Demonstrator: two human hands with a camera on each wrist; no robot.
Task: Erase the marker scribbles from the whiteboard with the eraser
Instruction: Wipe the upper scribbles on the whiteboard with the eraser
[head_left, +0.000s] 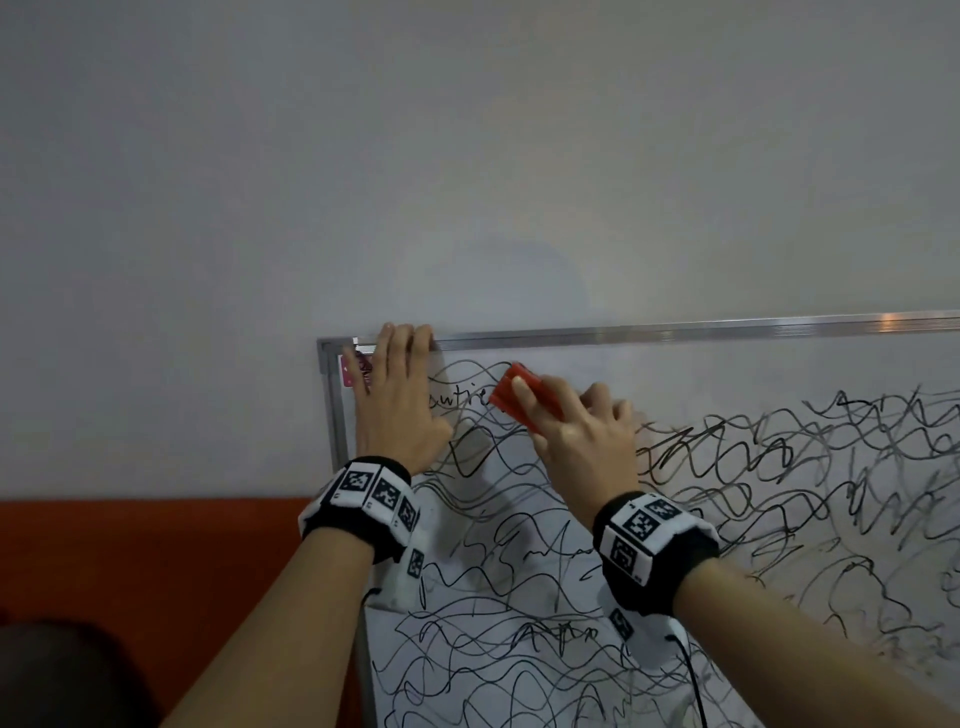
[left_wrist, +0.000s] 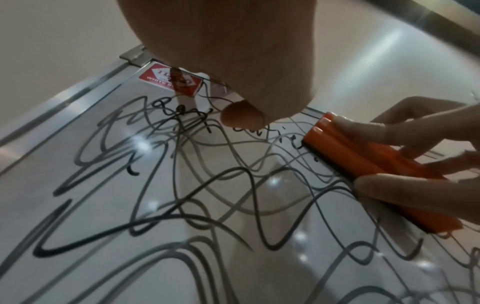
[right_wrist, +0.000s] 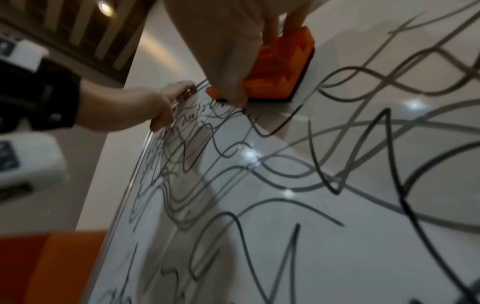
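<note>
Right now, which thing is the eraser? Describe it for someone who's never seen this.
Find the metal-framed whiteboard covered in black marker scribbles. Near its top-left corner, the right hand presses a ridged orange plastic block eraser against it. It is the only orange thing on the board.

We face a plain pale grey wall (head_left: 467, 156), evenly lit and unmarked. Along its lower left runs a band of orange-red (head_left: 145, 561). In the right wrist view, dark slats (right_wrist: 85, 30) and one round lamp (right_wrist: 105, 8) show overhead.
</note>
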